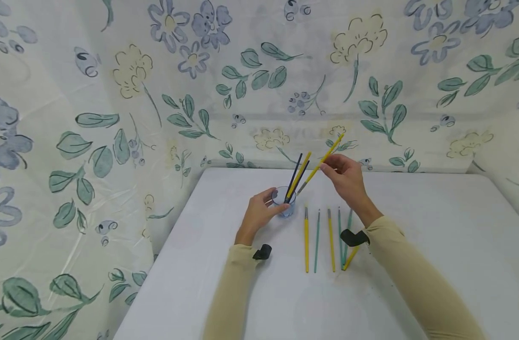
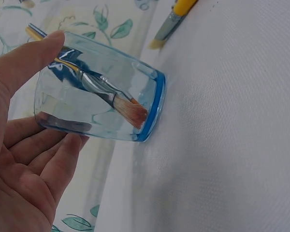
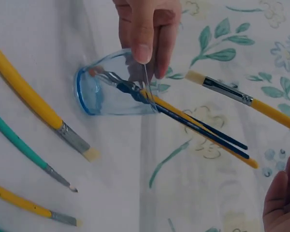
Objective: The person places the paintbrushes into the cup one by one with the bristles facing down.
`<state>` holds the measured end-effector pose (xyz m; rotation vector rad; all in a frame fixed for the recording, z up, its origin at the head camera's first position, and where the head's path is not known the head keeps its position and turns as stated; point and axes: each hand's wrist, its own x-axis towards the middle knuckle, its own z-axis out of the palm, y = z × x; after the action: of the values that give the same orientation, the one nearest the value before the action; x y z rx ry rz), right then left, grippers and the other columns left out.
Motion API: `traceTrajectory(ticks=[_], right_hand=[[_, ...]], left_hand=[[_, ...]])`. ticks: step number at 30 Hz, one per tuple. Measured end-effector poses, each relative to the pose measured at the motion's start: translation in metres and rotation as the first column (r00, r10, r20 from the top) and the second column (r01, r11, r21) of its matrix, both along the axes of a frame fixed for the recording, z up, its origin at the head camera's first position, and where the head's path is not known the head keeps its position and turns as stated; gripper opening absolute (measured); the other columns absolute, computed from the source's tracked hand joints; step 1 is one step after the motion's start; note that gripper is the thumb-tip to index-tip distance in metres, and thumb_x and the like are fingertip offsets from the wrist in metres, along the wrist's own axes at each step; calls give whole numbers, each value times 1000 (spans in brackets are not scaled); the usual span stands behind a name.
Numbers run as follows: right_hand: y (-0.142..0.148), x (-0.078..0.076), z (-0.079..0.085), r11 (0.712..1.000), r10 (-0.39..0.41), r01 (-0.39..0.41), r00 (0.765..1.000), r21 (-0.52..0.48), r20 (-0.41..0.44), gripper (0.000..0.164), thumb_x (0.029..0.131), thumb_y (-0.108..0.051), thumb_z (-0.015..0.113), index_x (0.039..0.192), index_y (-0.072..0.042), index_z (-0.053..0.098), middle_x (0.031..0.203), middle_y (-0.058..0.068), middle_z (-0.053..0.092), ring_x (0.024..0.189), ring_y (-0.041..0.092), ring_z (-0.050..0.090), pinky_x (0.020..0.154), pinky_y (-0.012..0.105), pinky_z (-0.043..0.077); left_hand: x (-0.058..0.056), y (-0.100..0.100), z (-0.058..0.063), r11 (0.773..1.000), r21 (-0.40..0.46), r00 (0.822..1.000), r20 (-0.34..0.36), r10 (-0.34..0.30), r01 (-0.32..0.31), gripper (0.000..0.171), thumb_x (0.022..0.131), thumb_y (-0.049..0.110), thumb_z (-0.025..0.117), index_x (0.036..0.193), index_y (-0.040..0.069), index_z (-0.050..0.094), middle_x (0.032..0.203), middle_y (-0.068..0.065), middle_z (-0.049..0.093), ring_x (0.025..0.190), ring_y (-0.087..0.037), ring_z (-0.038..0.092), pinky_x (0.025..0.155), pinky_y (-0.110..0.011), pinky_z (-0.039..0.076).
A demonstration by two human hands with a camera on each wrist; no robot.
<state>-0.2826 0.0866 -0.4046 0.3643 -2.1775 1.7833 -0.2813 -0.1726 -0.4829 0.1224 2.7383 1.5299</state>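
My left hand (image 1: 258, 213) grips a clear blue-tinted glass (image 1: 287, 212) by its side, thumb and fingers on opposite walls in the left wrist view. Inside lean a yellow paintbrush (image 1: 299, 174) and two dark-handled paintbrushes (image 3: 208, 134), bristles down at the glass's thick blue base. With thumb and fingers, my right hand (image 1: 347, 180) pinches another yellow paintbrush (image 1: 328, 153) by its handle. That brush slants down to the left, its pale flat bristles (image 3: 195, 76) outside the glass, near the rim.
On the white table (image 1: 191, 274), several brushes lie roughly side by side: a yellow paintbrush (image 1: 307, 243), a teal paintbrush (image 1: 317, 243), another yellow paintbrush (image 1: 331, 243) and more partly under the right wrist. A floral cloth (image 1: 250, 108) hangs behind the table.
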Motion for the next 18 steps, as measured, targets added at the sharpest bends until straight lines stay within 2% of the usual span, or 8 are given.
traceTrajectory(ticks=[4,11,18], right_hand=[[-17,-6,-6,1000,-11,11,998,5,55,27,101,-18,68,121,1,68,116,17,71,94,10,62,77,11,51],[-34,-13,-21,999,-21,18,995,30,98,26,101,-17,67,122,0,68,118,19,73,102,24,66,80,12,51],[-44,-15,-34,998,-36,25,980,59,195,26,101,-17,68,121,0,69,119,19,73,107,29,65,90,26,54]], left_hand=[[0,1,1,1000,4,1000,7,-1,1,82,83,40,87,152,12,52,152,-13,58,142,-30,56,120,-43,49],[1,2,2,1000,14,1000,2,-7,6,82,83,39,87,152,12,52,152,-13,58,143,-29,56,120,-43,48],[1,0,3,1000,1,1000,-10,-9,9,82,83,41,86,152,11,52,152,-13,58,142,-29,56,120,-43,49]])
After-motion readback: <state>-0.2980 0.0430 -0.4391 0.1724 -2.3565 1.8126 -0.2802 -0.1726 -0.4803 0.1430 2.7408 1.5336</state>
